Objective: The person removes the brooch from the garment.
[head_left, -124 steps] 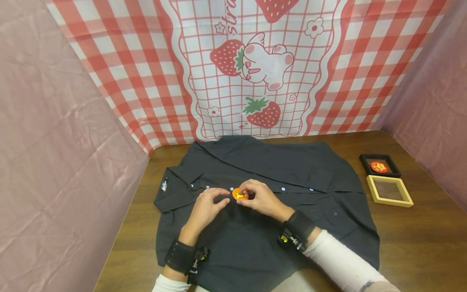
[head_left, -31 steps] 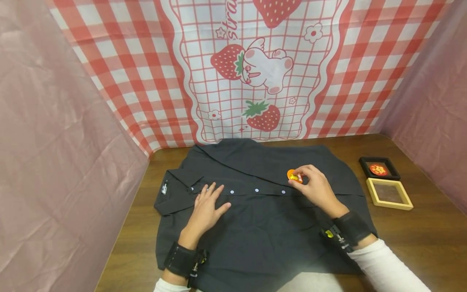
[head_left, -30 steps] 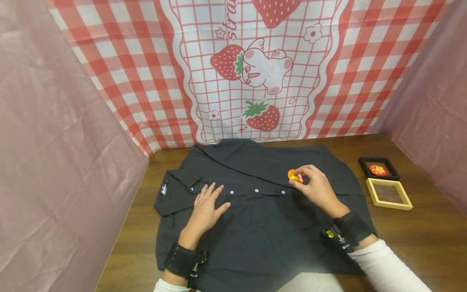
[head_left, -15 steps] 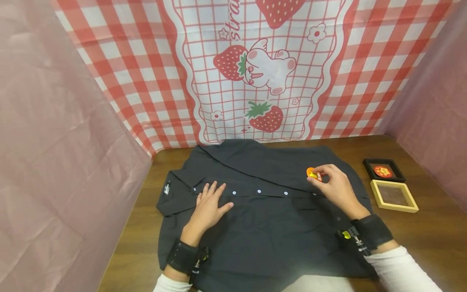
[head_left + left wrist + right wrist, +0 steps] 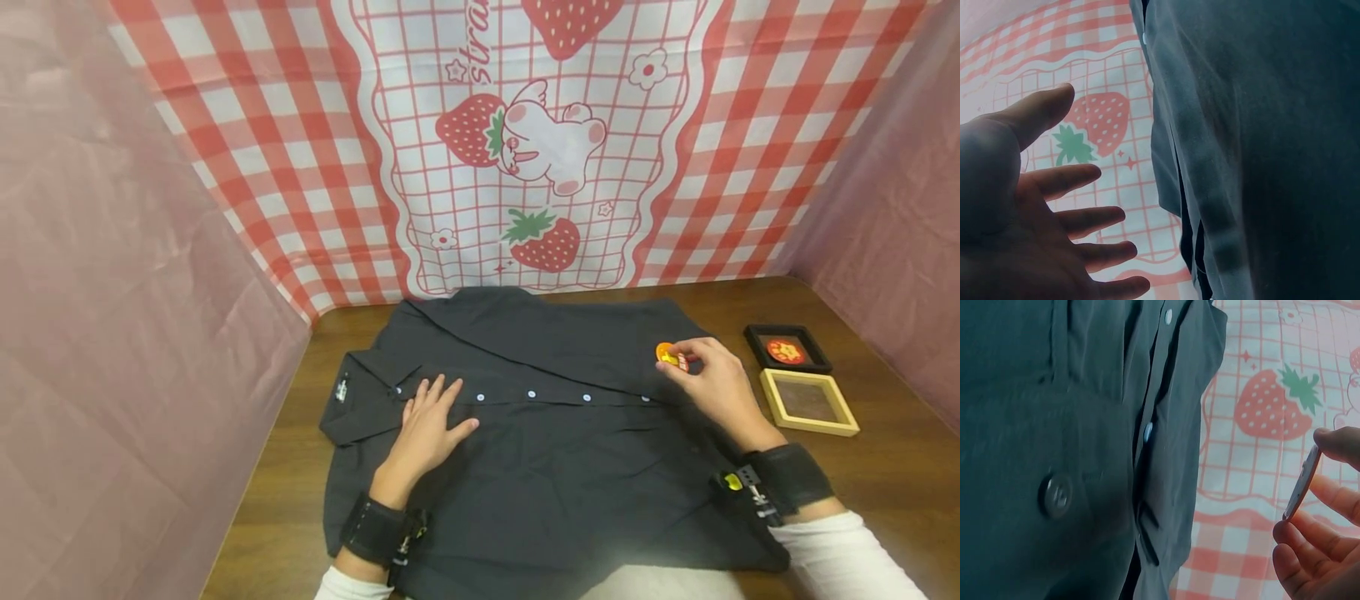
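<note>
A dark button-up shirt (image 5: 540,483) lies spread on the table, its collar at the left and several pale buttons along the placket. My left hand (image 5: 423,433) rests on the shirt near the collar with fingers spread. In the left wrist view, the left hand (image 5: 1041,219) shows its palm and holds nothing. Over the right part of the shirt, my right hand (image 5: 716,383) pinches a round orange badge (image 5: 664,356) with a yellow figure. The right wrist view shows this badge (image 5: 1302,484) edge-on between thumb and fingers, apart from the cloth.
To the right on the wooden table (image 5: 892,475) are a black frame (image 5: 813,361), with a red and gold disc (image 5: 786,351) inside, and a pale yellow frame (image 5: 813,427). A checked strawberry cloth (image 5: 300,167) hangs behind; pink cloth walls flank both sides.
My right hand has carried the badge from the middle of the placket to the right side of the shirt. My left hand went from beside the badge to resting spread on the shirt.
</note>
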